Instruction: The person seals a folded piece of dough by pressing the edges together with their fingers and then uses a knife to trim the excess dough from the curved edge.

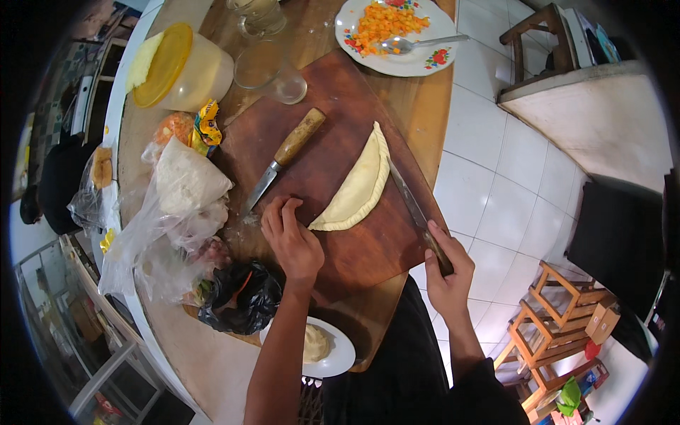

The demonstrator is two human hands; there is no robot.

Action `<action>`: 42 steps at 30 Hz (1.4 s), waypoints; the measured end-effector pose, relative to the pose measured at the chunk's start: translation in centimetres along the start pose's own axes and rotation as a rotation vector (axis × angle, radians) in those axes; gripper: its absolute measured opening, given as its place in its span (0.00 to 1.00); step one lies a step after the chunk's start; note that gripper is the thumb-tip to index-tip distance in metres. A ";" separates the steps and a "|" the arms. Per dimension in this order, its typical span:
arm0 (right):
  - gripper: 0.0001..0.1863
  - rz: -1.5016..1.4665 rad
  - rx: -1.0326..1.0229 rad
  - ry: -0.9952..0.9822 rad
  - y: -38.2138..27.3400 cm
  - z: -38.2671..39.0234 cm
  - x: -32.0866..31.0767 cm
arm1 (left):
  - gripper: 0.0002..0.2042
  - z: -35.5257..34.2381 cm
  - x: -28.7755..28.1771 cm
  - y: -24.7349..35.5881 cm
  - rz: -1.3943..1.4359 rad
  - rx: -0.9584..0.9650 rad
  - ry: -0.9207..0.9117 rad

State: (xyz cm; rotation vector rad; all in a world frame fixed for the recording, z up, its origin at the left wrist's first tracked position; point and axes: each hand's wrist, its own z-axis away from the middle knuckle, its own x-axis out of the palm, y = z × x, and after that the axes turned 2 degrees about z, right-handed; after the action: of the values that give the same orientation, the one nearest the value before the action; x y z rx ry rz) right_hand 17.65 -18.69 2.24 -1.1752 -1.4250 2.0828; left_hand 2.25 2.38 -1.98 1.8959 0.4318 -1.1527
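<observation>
The half-moon pastry (358, 184) lies on the brown cutting board (340, 106), its straighter side toward the upper left and its crimped, curved rim toward my right; it is pale and looks uncooked; my dark-handled knife (412, 200) stands along that rim, its tip right at the edge near the upper end, though I cannot tell whether steel meets dough.

My right hand (450, 273) is closed round the handle, thumb on one side and fingers on the other; my left hand (292, 241) is half open, fingers loosely curled, with nothing in its grasp, just beside the pastry's lower point; whether its fingertips press on the board I cannot tell.

I take the step in hand to be tidying or freeing the finished rim, as the crimp seems complete along the side I see; the next move, as I judge it, calls for a flat, light blade that spares the pleats, and for my left fingers to steady the soft shape without denting it.

Farther out, a second knife (299, 137) with a wooden handle lies on the board beyond my left hand; an empty-looking glass (287, 83) lies at the board's top edge; past it a flowered plate (397, 67) holds diced orange pieces (386, 28) and a spoon (404, 44); near my left forearm, a white plate (340, 361) bears a lump of dough (315, 345).
</observation>
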 end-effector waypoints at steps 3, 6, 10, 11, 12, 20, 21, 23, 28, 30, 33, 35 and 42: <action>0.26 -0.047 0.043 0.012 -0.6 -0.8 0.0 | 0.20 0.1 0.3 -0.1 0.006 -0.003 0.000; 0.25 -0.056 0.039 0.044 -1.0 -2.4 -0.2 | 0.21 0.0 0.3 -0.1 -0.004 -0.009 0.001; 0.24 -0.002 -0.076 0.034 -0.7 -5.0 -0.7 | 0.17 0.0 0.4 0.2 -0.002 -0.010 0.006; 0.25 0.072 -0.070 -0.014 -1.4 -5.7 -1.4 | 0.17 0.0 0.3 0.4 0.001 -0.014 -0.001; 0.25 0.147 -0.063 -0.062 -1.8 -6.4 -2.0 | 0.17 0.0 0.4 0.6 0.012 -0.016 -0.004; 0.29 0.315 -0.190 -0.161 -3.6 -10.7 -4.7 | 0.21 -0.1 0.1 0.1 0.006 -0.011 -0.014; 0.29 0.329 -0.198 -0.200 -3.6 -10.9 -4.9 | 0.21 0.0 0.2 0.1 0.012 -0.013 -0.010; 0.29 0.346 -0.208 -0.239 -3.7 -11.2 -4.9 | 0.21 -0.1 0.2 0.1 0.019 -0.017 -0.005; 0.30 0.374 -0.213 -0.235 -3.5 -11.5 -4.6 | 0.19 -0.4 -0.2 0.7 0.054 -0.025 -0.017; 0.30 0.368 -0.210 -0.236 -3.7 -11.5 -4.5 | 0.19 -0.4 -0.2 0.5 0.050 -0.021 -0.011; 0.30 0.373 -0.206 -0.247 -3.7 -11.6 -4.4 | 0.19 -0.4 -0.3 0.5 0.038 -0.017 -0.001; 0.30 0.385 -0.200 -0.254 -3.5 -11.5 -4.5 | 0.20 -0.2 0.0 0.4 0.034 -0.016 -0.003; 0.30 0.311 -0.193 -0.223 -3.5 -11.6 -4.6 | 0.20 -0.4 -0.2 0.6 0.040 -0.018 -0.004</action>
State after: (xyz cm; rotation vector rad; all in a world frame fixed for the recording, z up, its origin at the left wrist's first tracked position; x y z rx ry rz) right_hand 28.99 -13.44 5.58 -1.3474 -1.6653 2.3933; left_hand 2.73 2.40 -1.41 1.8778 0.3985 -1.1227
